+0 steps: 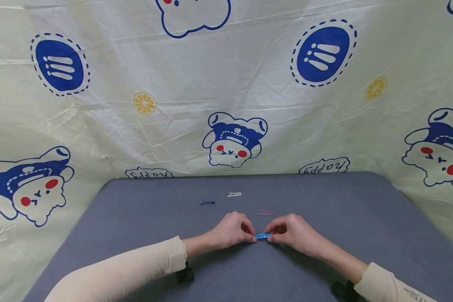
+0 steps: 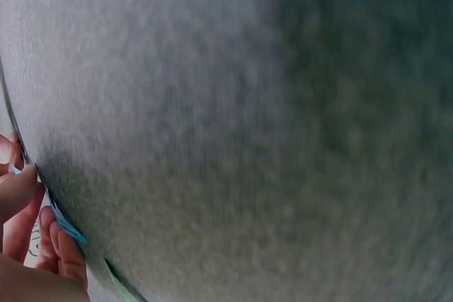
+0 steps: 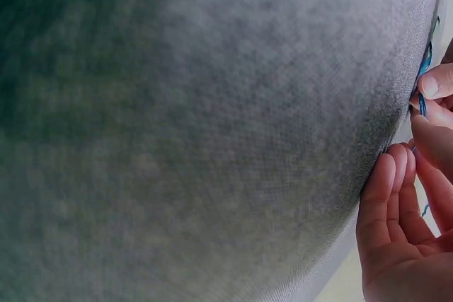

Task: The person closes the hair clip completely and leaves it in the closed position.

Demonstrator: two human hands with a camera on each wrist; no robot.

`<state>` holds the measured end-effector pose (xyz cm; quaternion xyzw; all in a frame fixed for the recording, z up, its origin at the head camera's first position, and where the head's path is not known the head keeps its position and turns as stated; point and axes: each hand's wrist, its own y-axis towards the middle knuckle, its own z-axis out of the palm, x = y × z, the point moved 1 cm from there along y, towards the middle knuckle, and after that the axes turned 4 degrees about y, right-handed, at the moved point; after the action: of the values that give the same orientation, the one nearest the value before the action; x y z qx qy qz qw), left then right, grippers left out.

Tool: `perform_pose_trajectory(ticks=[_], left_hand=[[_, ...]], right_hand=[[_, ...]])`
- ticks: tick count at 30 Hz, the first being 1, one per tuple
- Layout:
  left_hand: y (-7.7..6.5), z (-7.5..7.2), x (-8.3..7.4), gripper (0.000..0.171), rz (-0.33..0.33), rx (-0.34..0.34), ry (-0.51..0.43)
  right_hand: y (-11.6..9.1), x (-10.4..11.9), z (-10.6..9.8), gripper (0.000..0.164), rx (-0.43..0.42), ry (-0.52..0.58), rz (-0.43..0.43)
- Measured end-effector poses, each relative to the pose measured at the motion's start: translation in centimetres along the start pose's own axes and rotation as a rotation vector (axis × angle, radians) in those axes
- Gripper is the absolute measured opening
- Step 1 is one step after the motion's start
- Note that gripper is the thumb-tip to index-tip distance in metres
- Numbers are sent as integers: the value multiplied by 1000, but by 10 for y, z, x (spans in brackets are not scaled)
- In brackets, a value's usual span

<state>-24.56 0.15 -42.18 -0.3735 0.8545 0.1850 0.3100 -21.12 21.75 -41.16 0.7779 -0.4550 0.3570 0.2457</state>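
Between my two hands is a bright blue hair clip point(image 1: 263, 236), low over the grey table. My left hand point(image 1: 232, 230) pinches its left end between thumb and fingers, and my right hand point(image 1: 297, 235) pinches the right end. In the left wrist view the blue clip point(image 2: 69, 228) shows near the lower left edge, beside the fingers point(image 2: 69, 254). The right wrist view has part of the clip point(image 3: 425, 61) at the right edge, partly covered by fingertips.
Just beyond the hands lies a pink hair clip point(image 1: 265, 212). A white hair clip point(image 1: 234, 194) and a dark blue hair clip point(image 1: 207, 201) lie farther back on the grey table point(image 1: 154, 218). Behind the table hangs a printed cloth point(image 1: 188, 75).
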Motion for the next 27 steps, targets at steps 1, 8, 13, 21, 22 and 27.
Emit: perform_pose_trajectory(ticks=[1,8,13,21,22,27], left_hand=[[0,0,-1,9,-1,-6,5],[-2,3,-4,11,-16,-35,4],[-4,5,-3,9,-9,-46,-4],[-4,5,-3,9,4,-41,18],[-4,5,-4,9,5,-41,19],[-5,4,-4,9,8,-38,12]], right_hand=[[0,-1,0,10,3,0,2],[2,-6,-1,10,16,26,21],[2,-7,-1,9,36,49,13],[3,-9,-2,11,52,21,19],[3,-9,-1,11,52,16,19],[2,-9,-1,12,59,14,15]])
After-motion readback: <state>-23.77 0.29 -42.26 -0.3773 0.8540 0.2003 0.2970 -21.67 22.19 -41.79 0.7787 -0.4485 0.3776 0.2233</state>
